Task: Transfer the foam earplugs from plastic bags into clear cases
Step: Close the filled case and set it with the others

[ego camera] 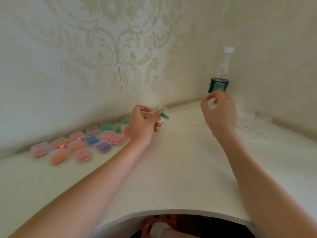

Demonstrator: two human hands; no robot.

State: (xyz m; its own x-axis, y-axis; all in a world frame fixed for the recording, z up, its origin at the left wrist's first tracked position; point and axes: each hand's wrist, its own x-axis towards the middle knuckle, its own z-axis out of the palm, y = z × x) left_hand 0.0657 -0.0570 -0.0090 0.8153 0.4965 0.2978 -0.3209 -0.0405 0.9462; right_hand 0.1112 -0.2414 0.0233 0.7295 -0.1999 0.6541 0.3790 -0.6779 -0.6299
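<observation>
My left hand (143, 123) is raised over the white table (171, 169) and pinches a small clear plastic bag with green foam earplugs (163, 115) sticking out to its right. My right hand (218, 111) is lifted in front of the bottle, fingers curled round something small and clear (211, 102); motion blur hides whether it is a case or a bag. Several closed clear cases (80, 145) holding pink, orange, blue, purple and green earplugs lie in rows along the wall at the left.
A water bottle (220, 73) with a dark green label and white cap stands in the wall corner. A heap of clear plastic bags with red strips (252, 127) lies at the right. Patterned walls close the table at the back and right.
</observation>
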